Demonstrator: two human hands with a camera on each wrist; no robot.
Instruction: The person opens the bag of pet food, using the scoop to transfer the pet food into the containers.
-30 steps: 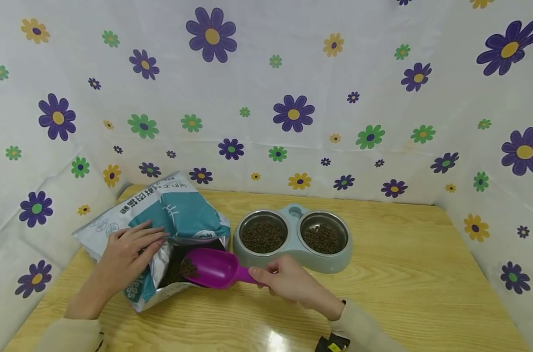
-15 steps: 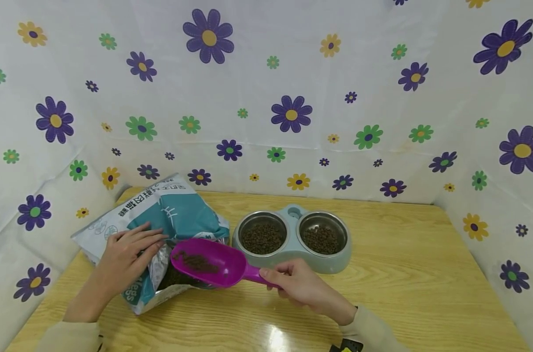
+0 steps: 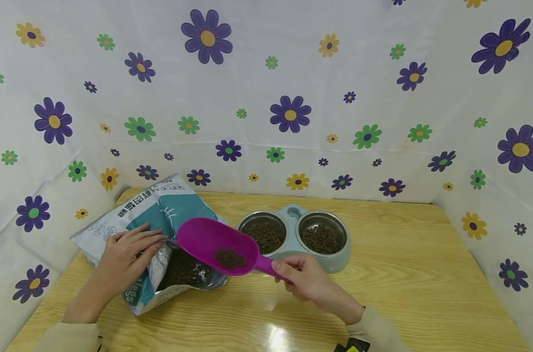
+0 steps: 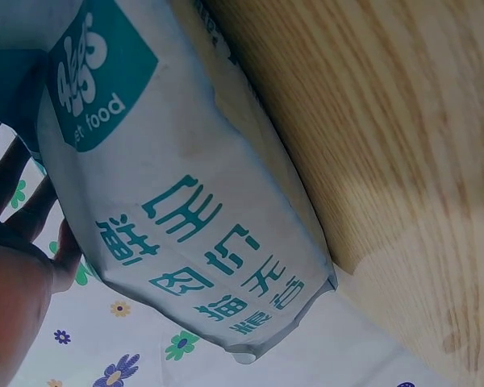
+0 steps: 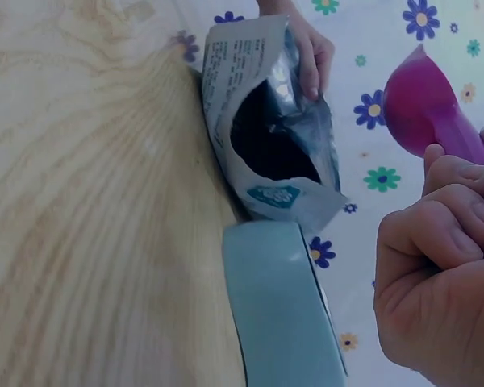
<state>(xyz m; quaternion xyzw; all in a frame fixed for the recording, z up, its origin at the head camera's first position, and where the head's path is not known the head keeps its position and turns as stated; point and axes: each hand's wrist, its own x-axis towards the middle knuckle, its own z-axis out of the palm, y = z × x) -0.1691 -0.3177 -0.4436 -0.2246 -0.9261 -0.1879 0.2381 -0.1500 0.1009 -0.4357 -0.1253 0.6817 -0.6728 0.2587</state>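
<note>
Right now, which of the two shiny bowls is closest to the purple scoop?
The left bowl, nearer the food bag. The purple scoop hangs just in front of it, while the right bowl sits farther off.

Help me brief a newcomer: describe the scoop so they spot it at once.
On the wooden table, between the pet food bag at left and the twin-bowl feeder, the right hand holds the scoop by its handle. It is the only magenta thing, with a little kibble inside.
</note>
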